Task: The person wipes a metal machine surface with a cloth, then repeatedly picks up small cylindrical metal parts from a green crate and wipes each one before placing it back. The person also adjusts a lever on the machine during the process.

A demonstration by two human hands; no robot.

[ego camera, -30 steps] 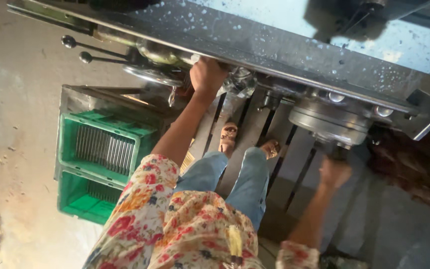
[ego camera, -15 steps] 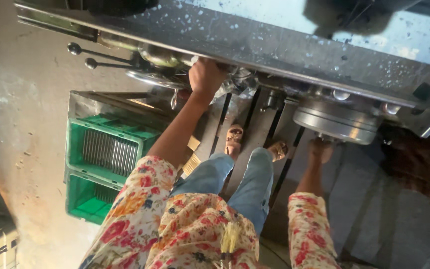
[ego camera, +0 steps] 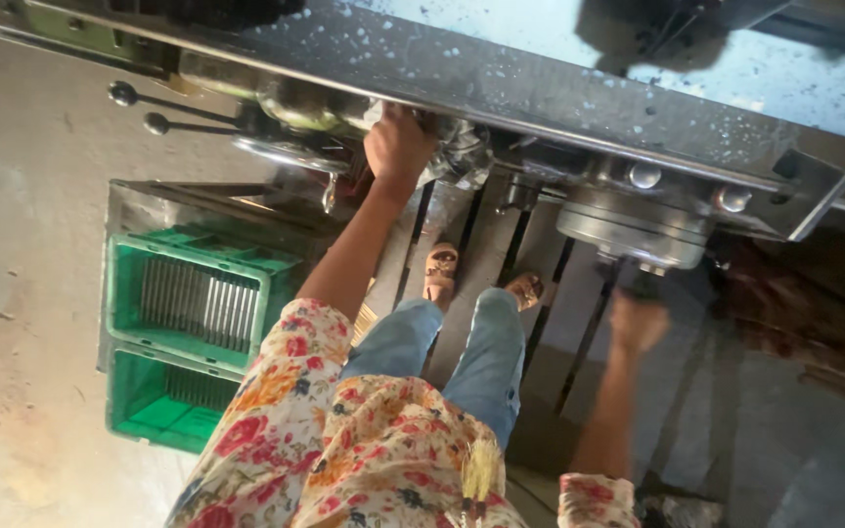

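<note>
1. Head view, change: my left hand [ego camera: 398,147] has stayed on the shiny metal fitting [ego camera: 457,156] under the edge of the steel machine bed [ego camera: 501,73]. The right hand [ego camera: 638,323] went up towards the round metal housing [ego camera: 633,220] half a second ago and now sits lower, just below it and apart from it.
2. My read: the left is holding station at the fitting while the right backs off.
3. Hands: well apart. The left's fingers curl up behind the fitting, so I can't tell whether it grips. The right is motion-blurred, so I can't tell if it is open or closed.
4. Counts:
   - two ball-knob levers [ego camera: 124,95], left of the fitting
   - two green crates [ego camera: 188,293] on the floor, left of my legs
   - two sandalled feet [ego camera: 440,269] on the slatted platform [ego camera: 481,225]
   - one round housing
</note>
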